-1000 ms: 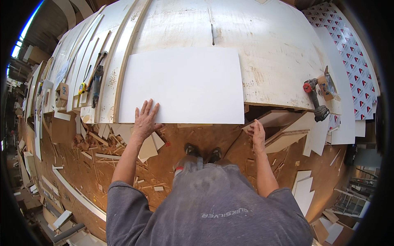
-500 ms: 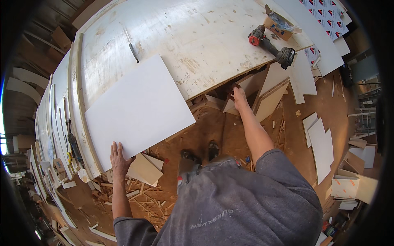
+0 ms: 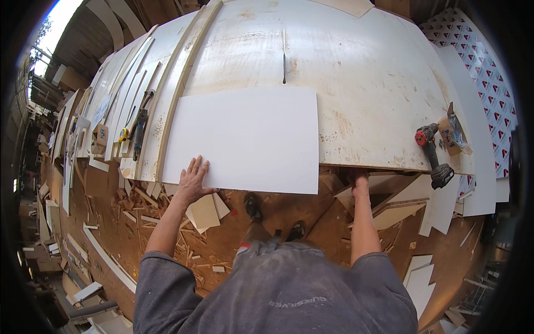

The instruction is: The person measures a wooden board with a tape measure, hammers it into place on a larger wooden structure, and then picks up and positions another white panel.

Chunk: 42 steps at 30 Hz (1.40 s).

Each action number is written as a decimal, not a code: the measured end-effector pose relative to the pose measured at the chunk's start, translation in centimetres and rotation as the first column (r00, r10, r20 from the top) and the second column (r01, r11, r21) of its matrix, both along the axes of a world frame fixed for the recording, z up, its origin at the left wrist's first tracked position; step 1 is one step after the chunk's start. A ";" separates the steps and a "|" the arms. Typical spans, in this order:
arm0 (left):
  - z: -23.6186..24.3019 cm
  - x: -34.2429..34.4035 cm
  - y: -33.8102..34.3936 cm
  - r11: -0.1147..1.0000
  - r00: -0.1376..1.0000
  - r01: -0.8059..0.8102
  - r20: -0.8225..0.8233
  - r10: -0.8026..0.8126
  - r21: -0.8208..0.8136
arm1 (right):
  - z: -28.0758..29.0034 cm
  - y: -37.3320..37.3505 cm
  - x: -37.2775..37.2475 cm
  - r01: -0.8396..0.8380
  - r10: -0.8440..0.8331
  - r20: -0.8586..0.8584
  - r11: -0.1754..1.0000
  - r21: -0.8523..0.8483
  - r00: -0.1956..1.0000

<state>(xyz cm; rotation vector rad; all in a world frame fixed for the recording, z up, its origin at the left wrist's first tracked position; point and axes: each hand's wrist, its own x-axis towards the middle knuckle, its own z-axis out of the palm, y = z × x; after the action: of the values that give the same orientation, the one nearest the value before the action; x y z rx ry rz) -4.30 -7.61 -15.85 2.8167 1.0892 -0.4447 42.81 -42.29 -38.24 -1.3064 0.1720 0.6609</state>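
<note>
My left hand (image 3: pixel 193 179) lies with spread fingers on the lower left part of a white rectangular board (image 3: pixel 245 133), which rests on a large worn white work surface (image 3: pixel 367 111) and reaches past its front edge. Right of the board, my right hand (image 3: pixel 359 183) is under the work surface's front edge among leaning panels (image 3: pixel 403 206), its fingers hidden. A wooden batten (image 3: pixel 189 67) runs along the board's left side.
A cordless drill (image 3: pixel 428 142) sits by a cardboard box (image 3: pixel 450 133) at right, near printed sheeting (image 3: pixel 481 94). At left are strips, a dark power tool (image 3: pixel 140 128) and a yellow tape measure (image 3: pixel 123 134). Wood offcuts (image 3: pixel 203 214) litter the floor.
My right hand has moved forward from outside the edge to underneath it. My left hand stays on the board. The head view swung right, then back; my feet have shifted.
</note>
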 end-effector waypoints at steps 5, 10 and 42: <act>-1.4 -4.1 -0.5 0.991 0.999 0.000 0.044 -0.006 0.131 | 13.7 0.3 -12.9 -0.348 0.586 0.507 0.800 -0.489 0.633; -3.3 -3.2 0.6 0.976 0.984 0.057 0.152 -0.090 0.208 | 18.6 0.4 -19.0 -0.195 0.756 0.632 0.655 -0.730 0.169; -2.8 -0.7 4.1 0.985 0.985 -0.023 0.172 -0.006 0.170 | 19.4 7.1 -16.1 -0.156 0.729 0.676 0.683 -0.713 0.105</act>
<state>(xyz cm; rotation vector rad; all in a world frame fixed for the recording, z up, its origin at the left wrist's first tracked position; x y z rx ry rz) -4.97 -3.54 -18.67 2.9277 1.1536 -0.1074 26.72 -35.18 -18.83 -2.0979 -1.3006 0.1947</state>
